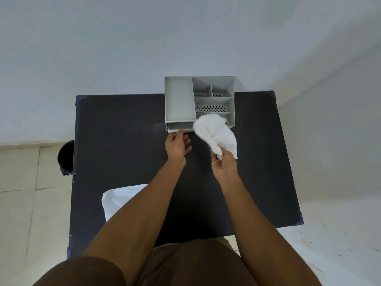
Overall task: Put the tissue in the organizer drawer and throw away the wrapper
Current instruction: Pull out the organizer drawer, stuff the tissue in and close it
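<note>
While the head camera looks steeply down, a dark tabletop (123, 141) fills the middle of the view, with a grey organizer (179, 98) standing at its far edge against a pale wall. Its top is split into one long compartment on the left and several smaller ones on the right, some with perforated floors. Below the long compartment a shallow drawer (179, 127) is pulled a little way out toward the person.

The left hand (177, 146) reaches to the drawer's front edge, its grip pinched closed there, thumb tip on the lip, the other fingers loosely curled beneath. The right hand (223, 166) is raised just right of it, its grip closed on the lower end of a crumpled white tissue (215, 134). The tissue bunches upward from the fingers and overlaps the organizer's near right corner, beside the drawer and not in it.

Nearer the person, a white wrapper (119, 198) lies flat on the tabletop, partly hidden under the left forearm. Left of the tabletop, a black bin (66, 156) stands on the tiled floor
</note>
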